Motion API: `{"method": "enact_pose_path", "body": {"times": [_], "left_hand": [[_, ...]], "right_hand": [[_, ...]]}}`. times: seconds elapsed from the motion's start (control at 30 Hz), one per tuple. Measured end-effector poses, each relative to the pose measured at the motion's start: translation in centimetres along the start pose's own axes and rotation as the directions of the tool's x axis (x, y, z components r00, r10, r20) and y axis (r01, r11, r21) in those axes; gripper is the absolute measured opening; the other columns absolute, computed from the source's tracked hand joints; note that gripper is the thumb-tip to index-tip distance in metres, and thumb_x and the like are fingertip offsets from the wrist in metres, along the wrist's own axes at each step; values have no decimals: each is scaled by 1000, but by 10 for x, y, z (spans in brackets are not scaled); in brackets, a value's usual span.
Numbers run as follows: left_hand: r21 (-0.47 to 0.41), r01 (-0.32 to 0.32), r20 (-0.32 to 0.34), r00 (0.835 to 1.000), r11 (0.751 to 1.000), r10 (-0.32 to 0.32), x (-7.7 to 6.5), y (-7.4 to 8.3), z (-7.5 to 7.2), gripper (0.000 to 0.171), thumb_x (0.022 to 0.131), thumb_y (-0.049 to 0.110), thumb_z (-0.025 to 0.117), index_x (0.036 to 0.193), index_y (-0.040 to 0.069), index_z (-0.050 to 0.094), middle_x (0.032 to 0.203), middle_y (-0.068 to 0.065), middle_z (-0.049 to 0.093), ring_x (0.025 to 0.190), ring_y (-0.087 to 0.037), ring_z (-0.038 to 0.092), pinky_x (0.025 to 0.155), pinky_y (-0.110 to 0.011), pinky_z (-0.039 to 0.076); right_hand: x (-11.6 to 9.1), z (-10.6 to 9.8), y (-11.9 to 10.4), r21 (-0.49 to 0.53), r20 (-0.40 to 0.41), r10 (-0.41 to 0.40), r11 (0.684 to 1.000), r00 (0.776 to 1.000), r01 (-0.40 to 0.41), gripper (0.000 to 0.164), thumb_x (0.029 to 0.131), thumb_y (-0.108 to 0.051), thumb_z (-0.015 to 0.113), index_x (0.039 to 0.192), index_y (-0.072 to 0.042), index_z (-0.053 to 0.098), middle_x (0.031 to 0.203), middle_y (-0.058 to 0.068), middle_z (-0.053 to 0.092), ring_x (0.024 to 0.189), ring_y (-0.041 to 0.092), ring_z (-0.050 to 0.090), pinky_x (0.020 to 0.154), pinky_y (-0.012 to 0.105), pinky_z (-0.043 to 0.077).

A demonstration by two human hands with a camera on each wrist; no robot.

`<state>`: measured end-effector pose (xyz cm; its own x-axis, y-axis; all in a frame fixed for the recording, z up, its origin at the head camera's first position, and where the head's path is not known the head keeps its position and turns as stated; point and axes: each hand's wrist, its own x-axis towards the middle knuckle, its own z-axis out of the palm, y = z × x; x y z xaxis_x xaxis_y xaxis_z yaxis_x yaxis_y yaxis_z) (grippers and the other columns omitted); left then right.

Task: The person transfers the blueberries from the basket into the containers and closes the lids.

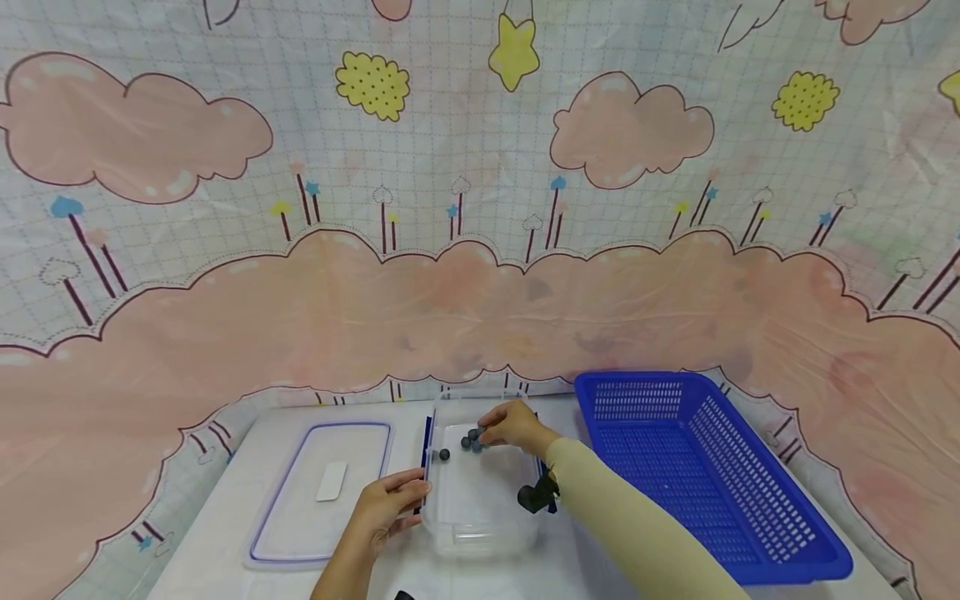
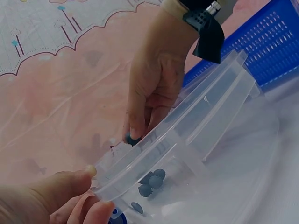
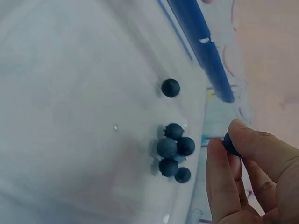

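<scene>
A clear plastic box (image 1: 480, 546) stands in the middle of the white table. My left hand (image 1: 390, 504) grips its left side, the thumb near the rim in the left wrist view. Over the box's far part, my right hand (image 1: 516, 425) pinches a single blueberry (image 3: 229, 145) between thumb and fingers. Below it, a cluster of several blueberries (image 3: 167, 147) lies on the box floor near the far end. One lone blueberry (image 3: 170, 87) sits apart from them, towards the left wall. A blue locking flap (image 3: 201, 42) sticks out at the box's side.
To the right stands a large blue slotted basket (image 1: 645, 458). A clear lid (image 1: 288, 533) with a blue seal lies at left, a white rectangular piece (image 1: 332, 482) within its outline. Behind the table hangs a patterned cloth (image 1: 480, 317).
</scene>
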<state>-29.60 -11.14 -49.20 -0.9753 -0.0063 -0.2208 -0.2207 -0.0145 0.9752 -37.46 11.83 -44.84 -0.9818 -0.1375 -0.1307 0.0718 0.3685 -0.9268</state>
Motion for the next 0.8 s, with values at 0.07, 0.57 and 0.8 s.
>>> {"method": "enact_pose_path", "body": {"times": [0.07,0.57,0.8], "left_hand": [[-1,2,-3,1000,1000,-2,0,0,0,41,84,9,77,121,-4,66,90,-3,66,84,-20,63,63,-29,59],[-103,45,4,999,994,-45,3,-6,1,43,85,9,75,124,-3,64,82,2,66,74,-12,59,58,-23,56],[-125,56,1,998,991,-56,4,-9,2,41,85,8,75,123,-2,65,81,2,66,73,-11,57,58,-22,56]], "right_hand": [[1,6,1,-19,-6,13,1000,1000,-13,28,80,8,74,107,8,70,100,16,69,80,15,67,79,32,59],[1,19,12,-138,14,92,986,996,-90,21,78,3,78,98,3,73,97,8,68,71,12,62,72,26,58],[7,20,23,-187,-11,94,978,996,-94,20,74,4,80,94,3,75,93,8,71,67,10,60,67,24,55]]}}
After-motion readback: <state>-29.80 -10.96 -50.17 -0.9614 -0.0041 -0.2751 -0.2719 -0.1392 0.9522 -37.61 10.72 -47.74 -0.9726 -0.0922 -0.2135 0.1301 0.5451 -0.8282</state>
